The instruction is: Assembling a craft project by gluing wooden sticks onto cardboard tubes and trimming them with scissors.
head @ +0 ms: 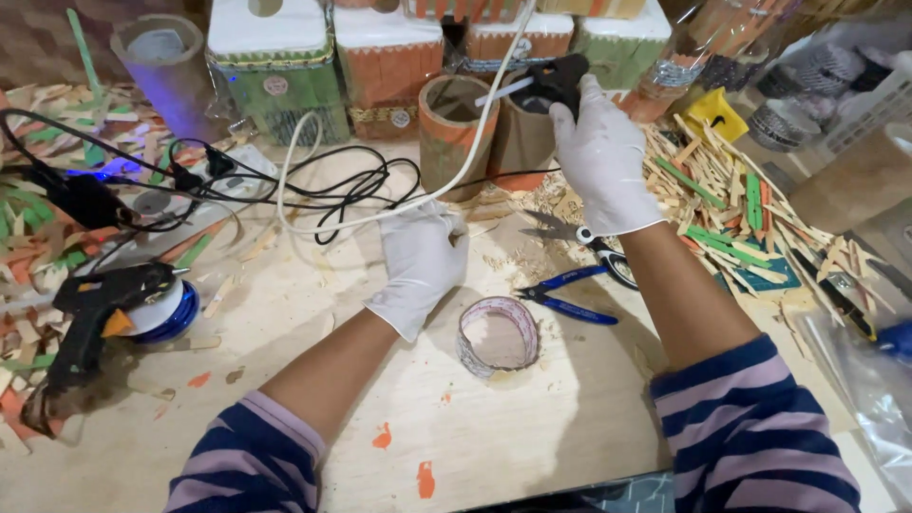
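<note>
Two white-gloved hands work here: the right hand (600,157) is closed around a black glue gun (559,80) above an unfinished brown cardboard tube (452,133); the left hand (423,256) pinches its white cord (380,211). Finished decorated stick boxes (277,71) stand behind the grip.

Blue-handled pliers (567,296) lie centre frame beside a tape roll (498,334); loose craft sticks (731,204) are heaped at right.
</note>
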